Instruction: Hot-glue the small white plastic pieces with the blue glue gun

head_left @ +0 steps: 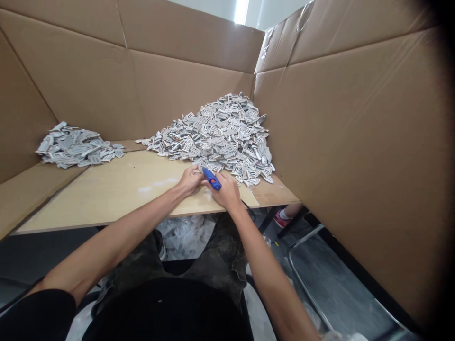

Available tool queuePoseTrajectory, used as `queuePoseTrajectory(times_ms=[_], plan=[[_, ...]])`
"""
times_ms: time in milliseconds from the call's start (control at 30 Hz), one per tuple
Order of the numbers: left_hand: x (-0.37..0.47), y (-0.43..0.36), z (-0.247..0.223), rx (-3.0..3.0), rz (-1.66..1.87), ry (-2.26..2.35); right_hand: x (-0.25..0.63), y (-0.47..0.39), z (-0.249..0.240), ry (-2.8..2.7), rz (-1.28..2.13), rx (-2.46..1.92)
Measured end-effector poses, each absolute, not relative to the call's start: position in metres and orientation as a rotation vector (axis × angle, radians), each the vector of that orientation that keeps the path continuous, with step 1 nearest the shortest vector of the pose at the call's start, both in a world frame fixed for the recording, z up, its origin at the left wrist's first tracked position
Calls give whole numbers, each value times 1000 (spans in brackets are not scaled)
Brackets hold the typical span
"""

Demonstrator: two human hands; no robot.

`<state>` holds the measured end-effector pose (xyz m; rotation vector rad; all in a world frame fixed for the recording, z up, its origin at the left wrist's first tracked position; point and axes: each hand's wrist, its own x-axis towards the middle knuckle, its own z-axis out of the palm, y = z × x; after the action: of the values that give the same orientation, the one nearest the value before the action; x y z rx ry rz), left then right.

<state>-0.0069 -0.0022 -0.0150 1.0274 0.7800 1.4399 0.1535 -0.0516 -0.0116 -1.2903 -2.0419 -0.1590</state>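
Observation:
My right hand [227, 190] is wrapped round a blue handheld tool [212, 179] with a red part on it, its tip pointing away from me. Close beside it on the left, my left hand [191, 180] has its fingers pressed together at a small grey-white piece [201, 167], which is largely hidden by the fingers and the tool tip. Both hands are just above the table, at the front of a large heap of grey-white slotted pieces [216, 132]. A smaller heap of similar pieces [76, 146] lies at the far left.
Tall cardboard walls [192, 71] surround the pale wooden table [117, 189] at the back and sides. A dark cable [249, 208] hangs over the front edge. Below are clear plastic bags [186, 237], a metal-framed chair [320, 265] and another person's foot in a red shoe [280, 219].

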Motion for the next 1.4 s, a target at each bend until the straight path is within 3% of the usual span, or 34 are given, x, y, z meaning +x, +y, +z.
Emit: queuePoseTrajectory(times_ms=[533, 1033, 1400], plan=[[-7, -2, -14, 1018, 1443, 766, 152, -50, -13, -2049, -174, -1331], [-10, 0, -10, 992, 1462, 836, 163, -36, -7, -1212, 772, -1017], [-12, -2, -5, 1174, 1574, 1002, 163, -35, -8, -1344, 934, -1014]])
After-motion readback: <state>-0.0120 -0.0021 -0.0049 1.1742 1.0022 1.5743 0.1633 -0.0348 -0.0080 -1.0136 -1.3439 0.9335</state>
